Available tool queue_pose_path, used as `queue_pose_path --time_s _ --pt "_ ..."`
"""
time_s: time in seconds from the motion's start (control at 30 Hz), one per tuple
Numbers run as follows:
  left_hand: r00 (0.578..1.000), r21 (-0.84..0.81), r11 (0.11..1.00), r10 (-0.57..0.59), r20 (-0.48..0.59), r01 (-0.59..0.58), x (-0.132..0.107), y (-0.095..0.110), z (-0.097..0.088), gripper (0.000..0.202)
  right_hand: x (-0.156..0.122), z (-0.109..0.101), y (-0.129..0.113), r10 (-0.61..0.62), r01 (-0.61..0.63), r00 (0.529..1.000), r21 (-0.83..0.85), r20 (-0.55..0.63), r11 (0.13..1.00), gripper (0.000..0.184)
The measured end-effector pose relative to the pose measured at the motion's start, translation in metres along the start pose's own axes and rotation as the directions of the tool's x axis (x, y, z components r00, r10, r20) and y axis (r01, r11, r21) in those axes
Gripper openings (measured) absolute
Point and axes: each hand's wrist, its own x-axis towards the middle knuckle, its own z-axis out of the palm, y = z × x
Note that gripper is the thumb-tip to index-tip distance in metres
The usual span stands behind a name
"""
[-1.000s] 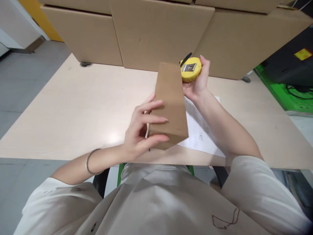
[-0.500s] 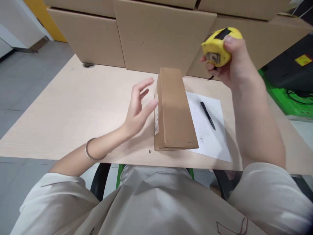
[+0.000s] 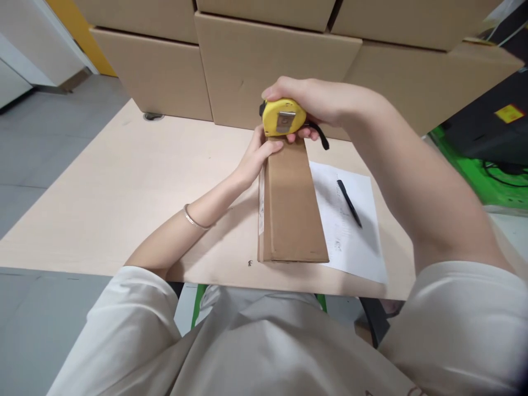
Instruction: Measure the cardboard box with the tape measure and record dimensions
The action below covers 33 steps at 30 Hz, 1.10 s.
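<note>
My right hand (image 3: 307, 102) is closed round a yellow tape measure (image 3: 284, 118), which it holds over the far end of a long brown cardboard box (image 3: 292, 203). A black wrist strap (image 3: 320, 137) hangs from the tape measure's right side. No drawn-out blade can be made out. At the box's far left corner my left hand (image 3: 256, 157) grips it, thumb on the top face and the other fingers partly hidden behind the edge and the tape measure. A white label (image 3: 261, 203) shows on the box's left side.
Right of the box, a black pen (image 3: 349, 203) lies on a sheet of paper (image 3: 363, 242) with writing. Large cardboard boxes (image 3: 276, 60) are stacked along the back of the pale table (image 3: 165, 198). A cable hole (image 3: 153, 116) is at the far left. Black equipment stands to the right.
My right hand has brought the tape measure left and down to the box's far end. My left hand has moved forward from beside the box onto its far left corner.
</note>
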Motion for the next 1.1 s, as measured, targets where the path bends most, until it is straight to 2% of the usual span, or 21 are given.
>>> queue_pose_path --time_s 0.07,0.1,0.2,0.37,0.53,0.63,0.77,0.97,1.1 --pt "0.999 0.031 0.999 -0.009 -0.041 0.010 -0.001 -0.003 -0.003 0.063 -0.007 -0.003 0.000 -0.005 -0.005 0.998 -0.174 -0.056 0.985 0.044" --pt "0.998 0.062 0.998 -0.005 -0.058 0.009 -0.001 -0.005 -0.005 0.071 -0.011 -0.006 0.002 -0.015 -0.001 0.997 -0.207 -0.073 0.978 0.043" --pt "0.998 0.153 0.988 0.026 -0.059 -0.016 0.001 -0.008 -0.011 0.082 -0.024 -0.015 0.015 -0.034 0.017 0.995 -0.174 -0.099 0.985 0.039" --pt "0.994 0.321 0.944 0.102 -0.044 -0.082 -0.001 -0.009 -0.017 0.079 -0.041 -0.035 0.042 0.047 -0.066 0.978 -0.092 -0.202 0.994 0.044" --pt "0.985 0.430 0.890 0.174 -0.011 -0.152 -0.002 -0.016 -0.023 0.065 -0.042 -0.042 0.053 0.075 -0.090 0.975 -0.061 -0.210 0.994 0.043" --pt "0.975 0.431 0.880 0.224 -0.003 -0.200 -0.002 -0.021 -0.026 0.061 -0.036 -0.040 0.054 0.040 -0.048 0.979 -0.033 -0.200 0.998 0.036" --pt "0.969 0.428 0.877 0.247 -0.006 -0.221 -0.001 -0.025 -0.029 0.061 -0.032 -0.038 0.053 0.032 -0.037 0.976 -0.019 -0.215 0.999 0.036" --pt "0.985 0.407 0.901 0.173 -0.023 -0.149 -0.001 -0.021 -0.022 0.065 -0.037 -0.036 0.051 0.062 -0.073 0.974 -0.046 -0.216 0.996 0.035" --pt "0.992 0.241 0.970 0.045 -0.116 -0.016 -0.002 -0.022 -0.010 0.081 -0.040 -0.035 0.046 0.041 -0.066 0.969 -0.098 -0.242 0.993 0.036"
